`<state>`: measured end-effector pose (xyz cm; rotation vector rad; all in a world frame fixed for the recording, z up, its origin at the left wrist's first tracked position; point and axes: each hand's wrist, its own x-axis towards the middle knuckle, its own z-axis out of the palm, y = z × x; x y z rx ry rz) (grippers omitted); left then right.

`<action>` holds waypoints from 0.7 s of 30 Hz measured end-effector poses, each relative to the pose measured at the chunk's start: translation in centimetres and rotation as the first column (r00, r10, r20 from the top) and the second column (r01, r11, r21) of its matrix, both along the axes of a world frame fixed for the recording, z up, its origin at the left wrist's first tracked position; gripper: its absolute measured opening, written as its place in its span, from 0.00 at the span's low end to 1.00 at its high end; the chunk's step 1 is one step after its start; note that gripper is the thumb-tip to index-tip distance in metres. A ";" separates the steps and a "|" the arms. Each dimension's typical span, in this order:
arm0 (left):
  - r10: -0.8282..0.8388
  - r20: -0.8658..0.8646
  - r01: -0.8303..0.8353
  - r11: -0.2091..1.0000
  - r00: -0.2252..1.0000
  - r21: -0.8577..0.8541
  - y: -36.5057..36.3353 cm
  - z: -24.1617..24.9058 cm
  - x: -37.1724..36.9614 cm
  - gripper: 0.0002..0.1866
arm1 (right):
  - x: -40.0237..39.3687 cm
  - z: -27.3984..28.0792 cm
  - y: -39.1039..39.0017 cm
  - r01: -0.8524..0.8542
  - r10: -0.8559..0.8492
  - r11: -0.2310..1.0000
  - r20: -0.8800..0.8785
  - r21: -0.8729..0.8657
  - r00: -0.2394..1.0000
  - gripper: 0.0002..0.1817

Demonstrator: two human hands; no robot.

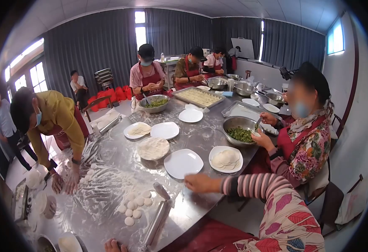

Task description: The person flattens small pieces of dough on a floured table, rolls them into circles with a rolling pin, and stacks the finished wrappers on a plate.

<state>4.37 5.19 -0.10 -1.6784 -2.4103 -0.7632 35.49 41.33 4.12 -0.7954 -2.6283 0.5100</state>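
My right hand [201, 184] is closed at the lower right edge of a bare white plate [184, 164]. Its fingers overlap the rim, and I cannot make out what they hold, if anything. At the bottom edge of the view, my left hand [115, 245] is partly cut off; its visible fingers look apart and lie near the steel table. Between my hands are a steel rolling pin [155, 222] and a short grey tool [161, 191]. Small round dough pieces [132, 205] lie on the floured surface. A plate of stacked dough wrappers [226, 158] stands beyond my right hand.
A co-worker at right holds a spoon over a bowl of green filling [240, 133]. Another person leans over the floured table [108, 176] at left. Farther back are a second filling bowl [154, 105], a tray of dumplings [198, 98] and several seated people.
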 end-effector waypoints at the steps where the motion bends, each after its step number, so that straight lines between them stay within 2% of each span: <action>1: -0.002 -0.004 0.002 1.000 1.000 0.008 0.0 -0.1 0.0 0.11 | 1.2 -2.4 -0.5 -0.068 0.067 0.995 0.020 0.074 0.998 0.08; 2: -0.003 0.003 0.003 1.000 1.000 0.004 0.1 -0.1 0.0 0.11 | 1.9 -3.3 -0.5 -0.068 0.066 0.995 0.026 0.069 0.997 0.08; 4: 0.019 0.010 -0.018 0.997 1.000 -0.080 0.2 0.1 0.0 0.12 | 2.9 -4.8 -0.7 -0.334 0.334 0.873 0.061 0.355 0.940 0.08; 5: 0.021 0.015 -0.019 0.996 1.000 -0.092 0.3 0.0 0.0 0.12 | 3.1 -5.1 -0.7 -0.324 0.339 0.853 0.038 0.409 0.940 0.08; 10: 0.005 -0.039 -0.008 0.997 0.999 -0.071 0.7 0.2 -0.1 0.12 | 3.1 -5.0 -0.8 -0.259 0.287 0.914 -0.049 0.313 0.957 0.08; 14: 0.003 0.043 0.000 0.997 0.999 -0.079 0.8 0.7 0.0 0.12 | 3.2 -4.2 -0.9 -0.260 0.289 0.926 -0.068 0.275 0.955 0.08; 21: 0.025 0.040 -0.021 0.996 0.999 -0.091 1.0 1.3 0.2 0.12 | 3.1 -4.3 -0.5 -0.269 0.296 0.930 -0.076 0.250 0.952 0.08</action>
